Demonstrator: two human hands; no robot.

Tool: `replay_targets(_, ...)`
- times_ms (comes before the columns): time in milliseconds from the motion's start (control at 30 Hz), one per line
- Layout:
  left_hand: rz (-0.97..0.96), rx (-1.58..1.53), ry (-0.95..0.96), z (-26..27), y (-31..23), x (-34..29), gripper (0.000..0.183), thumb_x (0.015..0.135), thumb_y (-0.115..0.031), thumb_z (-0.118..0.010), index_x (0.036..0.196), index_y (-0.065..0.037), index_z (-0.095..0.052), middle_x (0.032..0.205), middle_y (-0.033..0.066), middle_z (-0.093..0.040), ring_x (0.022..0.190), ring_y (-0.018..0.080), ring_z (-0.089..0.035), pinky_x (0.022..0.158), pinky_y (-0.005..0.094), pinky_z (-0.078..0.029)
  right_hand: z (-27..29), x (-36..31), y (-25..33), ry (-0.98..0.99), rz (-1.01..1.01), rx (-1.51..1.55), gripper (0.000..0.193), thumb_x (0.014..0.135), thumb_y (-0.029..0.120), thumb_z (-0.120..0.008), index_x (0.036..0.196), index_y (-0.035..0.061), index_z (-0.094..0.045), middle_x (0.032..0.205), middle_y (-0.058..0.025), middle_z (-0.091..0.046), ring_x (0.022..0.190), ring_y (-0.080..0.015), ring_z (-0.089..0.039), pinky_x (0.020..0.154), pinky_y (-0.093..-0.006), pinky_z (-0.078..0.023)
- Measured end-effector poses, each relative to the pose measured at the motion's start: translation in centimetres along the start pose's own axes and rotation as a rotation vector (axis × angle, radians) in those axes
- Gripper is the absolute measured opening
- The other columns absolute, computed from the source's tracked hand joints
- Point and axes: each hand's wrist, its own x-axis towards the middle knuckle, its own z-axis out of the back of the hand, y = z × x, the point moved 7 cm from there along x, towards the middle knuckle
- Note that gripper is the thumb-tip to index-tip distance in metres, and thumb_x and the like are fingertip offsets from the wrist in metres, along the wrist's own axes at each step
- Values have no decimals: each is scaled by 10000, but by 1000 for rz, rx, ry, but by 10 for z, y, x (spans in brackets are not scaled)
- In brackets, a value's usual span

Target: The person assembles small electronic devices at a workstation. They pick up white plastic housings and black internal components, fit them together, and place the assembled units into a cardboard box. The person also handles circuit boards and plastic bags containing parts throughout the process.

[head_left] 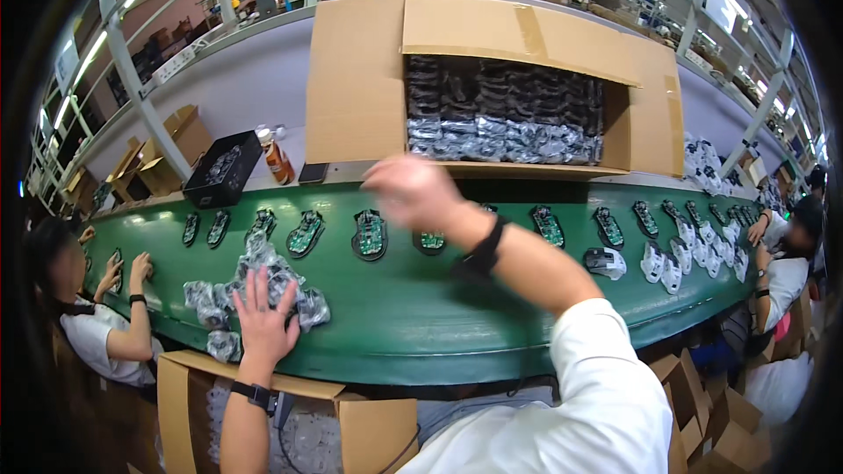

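My left hand [263,323] lies with its fingers spread on a heap of small parts in clear plastic bags [263,265] on the green belt [448,316]. What the bagged parts are, I cannot make out. Over the belt, my right hand [413,193] is smeared by motion, so its fingers and anything in them do not show clearly. Beneath it runs a row of mouse-shaped black bases with green circuit boards, one of them a board [370,235] just below and left of that hand. Another board [430,242] is partly covered by my right arm.
Behind the belt stands an open cardboard box [518,26] filled with bagged dark parts. A black bin [224,167], a bottle [277,162] and a phone [313,174] sit to its left. White shells [606,263] lie rightward. Co-workers sit at both sides; another carton [378,430] is below.
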Motion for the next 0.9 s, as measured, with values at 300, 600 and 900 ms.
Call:
replay_targets(300,-42,-217,152,-6,-11,30,584,833,-529,-732,1362,-297,-650,1585,152,-410,1461,415,-363,1105,743,-279,214,-164,-236,481,-980,-568,614,726,355,-818,1263,77,-714,1223,-240,-711,1128,-373,-689,1031,-413,-518)
replay_targets(600,455,61,608,-61,138,11,670,922,-470,-646,1549,-326,-457,1678,190,-264,1552,411,-213,1194,694,-189,203,-112,-129,-221,-539,-608,346,833,74,-758,1177,108,-743,1256,-166,-665,1169,-345,-637,1010,-410,-509)
replay_targets(900,-50,-982,-19,52,-52,77,932,766,-364,-879,1549,-116,-439,1627,251,-308,1491,420,-341,1203,498,-319,-43,-80,46,339,-547,361,426,798,118,-773,1216,75,-704,1252,-192,-651,1183,-378,-619,1033,-444,-512)
